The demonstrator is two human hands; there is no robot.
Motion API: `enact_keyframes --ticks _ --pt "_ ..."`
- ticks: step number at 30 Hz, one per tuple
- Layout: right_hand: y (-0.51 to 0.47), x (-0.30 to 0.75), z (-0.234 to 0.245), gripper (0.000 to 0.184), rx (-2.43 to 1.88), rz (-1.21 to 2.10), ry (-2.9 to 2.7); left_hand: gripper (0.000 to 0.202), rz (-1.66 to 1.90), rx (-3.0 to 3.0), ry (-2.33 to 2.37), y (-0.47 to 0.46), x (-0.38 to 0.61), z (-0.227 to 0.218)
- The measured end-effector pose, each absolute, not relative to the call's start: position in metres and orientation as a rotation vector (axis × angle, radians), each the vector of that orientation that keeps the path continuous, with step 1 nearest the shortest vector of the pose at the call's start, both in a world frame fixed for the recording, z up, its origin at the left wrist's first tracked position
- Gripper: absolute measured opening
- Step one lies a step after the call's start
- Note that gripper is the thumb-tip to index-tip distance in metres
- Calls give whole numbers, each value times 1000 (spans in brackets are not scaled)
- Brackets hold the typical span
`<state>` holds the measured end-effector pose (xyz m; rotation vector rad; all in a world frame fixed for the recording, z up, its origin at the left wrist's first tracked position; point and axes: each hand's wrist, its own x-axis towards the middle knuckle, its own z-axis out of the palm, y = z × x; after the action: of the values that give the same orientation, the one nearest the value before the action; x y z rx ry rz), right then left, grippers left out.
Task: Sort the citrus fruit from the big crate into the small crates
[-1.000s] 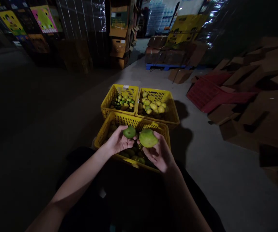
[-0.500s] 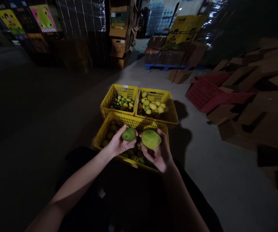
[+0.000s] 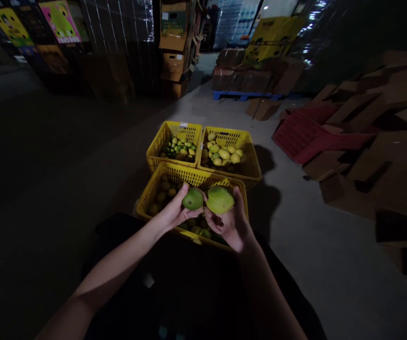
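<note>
Holding one mango apiece, the person kept both over the near yellow crate (image 3: 147,200): the left hand (image 3: 175,213) was closed round a green mango (image 3: 193,199), the right hand (image 3: 230,225) round a larger yellow-green mango (image 3: 219,200). The two fruits touched. Two further yellow crates (image 3: 244,167) of fruit stood just behind on the floor.

single view, head-worn camera, looks forward and down from above near yellow crate (image 3: 154,196). crate sits centre frame, close below lens; two more yellow crates (image 3: 224,141) just beyond it. forearms enter from bottom edge toward crate. wide lens bends edges. beyond crate floor runs up to blue pallet (image 3: 248,96); right of crate cardboard pile (image 3: 377,141), probably flattened boxes, dim.
</note>
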<state>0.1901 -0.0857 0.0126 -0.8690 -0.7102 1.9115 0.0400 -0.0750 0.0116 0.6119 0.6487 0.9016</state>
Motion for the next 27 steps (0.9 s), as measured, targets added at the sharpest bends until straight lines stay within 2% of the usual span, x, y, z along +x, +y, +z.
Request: enact_keyframes --ticks 3,9,27 --pt "-87 188 15 63 -857 1917 -704 56 926 677 508 -73 40 9" --pt "-89 186 18 60 -772 1920 -787 64 935 697 552 -70 40 8" --pt "-87 189 14 58 -729 1919 -855 62 947 702 580 -66 38 10"
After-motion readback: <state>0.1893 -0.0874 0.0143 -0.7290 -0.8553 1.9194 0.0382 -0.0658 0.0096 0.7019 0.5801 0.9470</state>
